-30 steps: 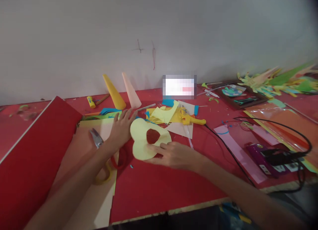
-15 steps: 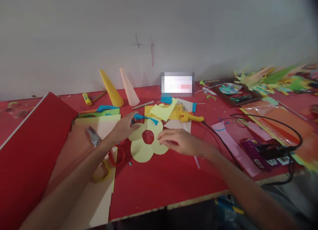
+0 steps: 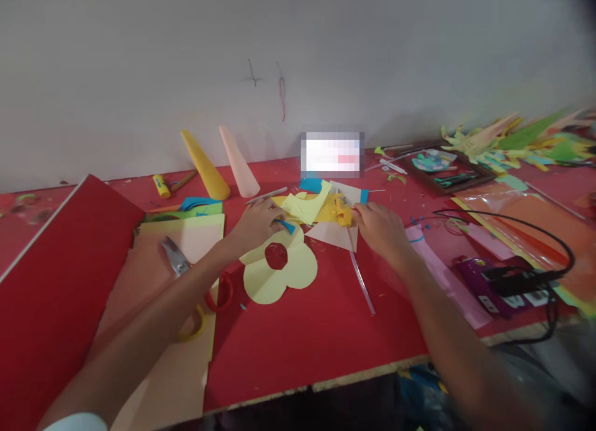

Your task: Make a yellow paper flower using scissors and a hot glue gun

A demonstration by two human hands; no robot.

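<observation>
Red-and-yellow-handled scissors point(image 3: 175, 257) lie on peach sheets point(image 3: 156, 381) at the desk's point(image 3: 279, 350) left side; beside them, the left hand's point(image 3: 258, 225) grip is partly closed, fingers bent over a blue strip point(image 3: 285, 226), whether pinching it I cannot tell from where I stand. Directly below, a pale-yellow paper flower point(image 3: 265, 285) with a centre hole lies on the desk. Rightward, a yellow glue gun point(image 3: 343, 212) rests on paper scraps point(image 3: 303, 207), its handle hidden at the right hand point(image 3: 384, 232), whose grip is curled, its hold unconfirmed.
</observation>
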